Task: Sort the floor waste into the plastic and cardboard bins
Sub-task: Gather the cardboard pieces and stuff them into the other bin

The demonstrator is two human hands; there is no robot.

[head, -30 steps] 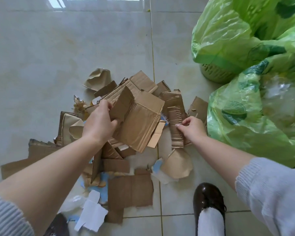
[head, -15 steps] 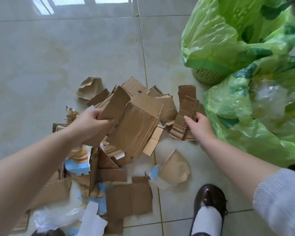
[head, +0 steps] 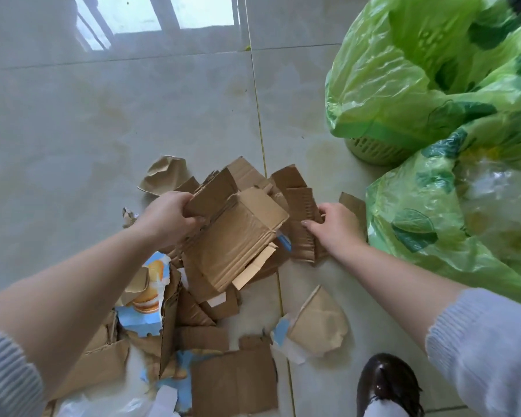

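Left fingers (head: 190, 210): curled round the folded cardboard bundle (head: 235, 239), held above the pile.
Right fingers (head: 310, 225): pinching a corrugated strip (head: 303, 218), just left of the near green bin bag (head: 427, 236).
Advice: stack the strip on the bundle, then carry both to the cardboard bin, probably the far bag (head: 403, 79).
Writing: none readable; biscuit picture on the blue box (head: 151, 284).

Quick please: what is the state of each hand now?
Left hand: closed on a cardboard stack.
Right hand: closed on a corrugated strip.
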